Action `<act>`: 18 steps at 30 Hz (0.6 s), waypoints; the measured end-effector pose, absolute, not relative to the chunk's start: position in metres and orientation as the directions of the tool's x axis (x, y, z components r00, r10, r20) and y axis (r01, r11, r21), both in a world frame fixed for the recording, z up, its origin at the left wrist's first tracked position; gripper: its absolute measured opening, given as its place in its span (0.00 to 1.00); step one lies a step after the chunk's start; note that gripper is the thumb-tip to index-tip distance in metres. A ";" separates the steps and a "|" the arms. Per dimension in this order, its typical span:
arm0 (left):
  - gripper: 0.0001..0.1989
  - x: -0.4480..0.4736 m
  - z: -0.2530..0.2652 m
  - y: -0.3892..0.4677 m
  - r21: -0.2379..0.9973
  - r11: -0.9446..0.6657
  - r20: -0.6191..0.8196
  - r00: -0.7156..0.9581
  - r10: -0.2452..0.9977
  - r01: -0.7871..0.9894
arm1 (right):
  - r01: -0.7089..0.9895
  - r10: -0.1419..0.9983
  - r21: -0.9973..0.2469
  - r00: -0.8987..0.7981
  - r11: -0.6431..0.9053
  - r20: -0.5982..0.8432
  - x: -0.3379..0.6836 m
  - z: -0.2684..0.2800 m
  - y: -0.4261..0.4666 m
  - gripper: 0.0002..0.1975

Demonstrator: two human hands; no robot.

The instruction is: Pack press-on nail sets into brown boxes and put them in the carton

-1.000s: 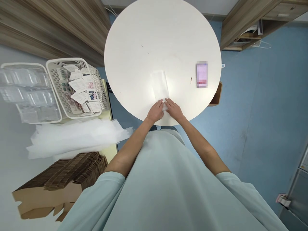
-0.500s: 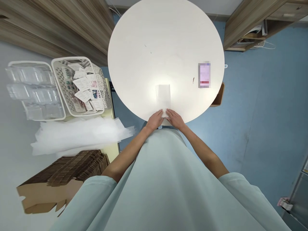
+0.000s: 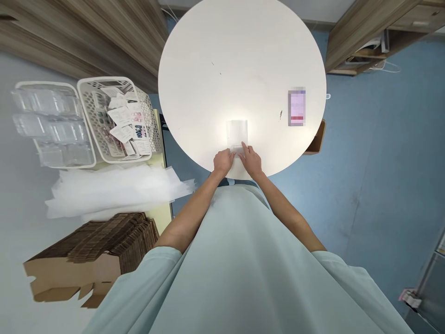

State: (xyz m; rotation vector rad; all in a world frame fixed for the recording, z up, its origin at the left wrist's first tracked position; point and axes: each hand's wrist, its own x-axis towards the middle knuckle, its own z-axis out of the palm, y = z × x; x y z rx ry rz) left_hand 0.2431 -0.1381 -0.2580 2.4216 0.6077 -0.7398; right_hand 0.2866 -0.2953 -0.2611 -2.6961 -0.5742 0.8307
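A narrow translucent white sheet lies on the round white table close to its front edge. It looks like thin packing foam, with its near end folded or rolled over. My left hand is closed at the left corner of that near end, thumb and fingers pinching it. At the right corner my right hand also grips the fold, its index finger reaching forward over the sheet. Whether anything is wrapped inside I cannot tell.
A pixelated pink rectangle lies at the table's right. On the left are a white basket of small carded packs, a basket of clear plastic boxes, a stack of white sheets and flattened brown cartons.
Both hands have moved forward from the table edge, bringing the near end of the sheet up and over. The sheet's flat part is shorter.
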 end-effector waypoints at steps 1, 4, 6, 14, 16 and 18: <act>0.16 0.245 -0.260 -0.139 0.348 -0.756 -0.613 0.745 0.264 0.554 | 0.292 0.438 -0.355 0.774 -0.888 -0.458 0.287 -0.262 -0.294 0.31; 0.14 0.246 -0.267 -0.140 0.356 -0.747 -0.602 0.750 0.276 0.561 | 0.308 0.448 -0.382 0.819 -0.871 -0.360 0.289 -0.266 -0.289 0.29; 0.18 0.247 -0.269 -0.141 0.370 -0.749 -0.557 0.776 0.295 0.550 | 0.340 0.481 -0.403 0.813 -0.850 -0.327 0.292 -0.268 -0.286 0.25; 0.32 0.241 -0.273 -0.141 0.501 -0.853 -0.395 0.916 -0.071 0.149 | 0.500 0.670 -0.477 0.676 -0.723 -0.307 0.297 -0.277 -0.304 0.26; 0.33 0.231 -0.273 -0.143 0.518 -0.846 -0.409 0.905 -0.120 0.122 | 0.524 0.699 -0.489 0.647 -0.697 -0.304 0.292 -0.279 -0.314 0.29; 0.33 0.217 -0.271 -0.145 0.518 -0.848 -0.413 0.901 -0.134 0.111 | 0.539 0.712 -0.486 0.630 -0.688 -0.310 0.282 -0.281 -0.322 0.31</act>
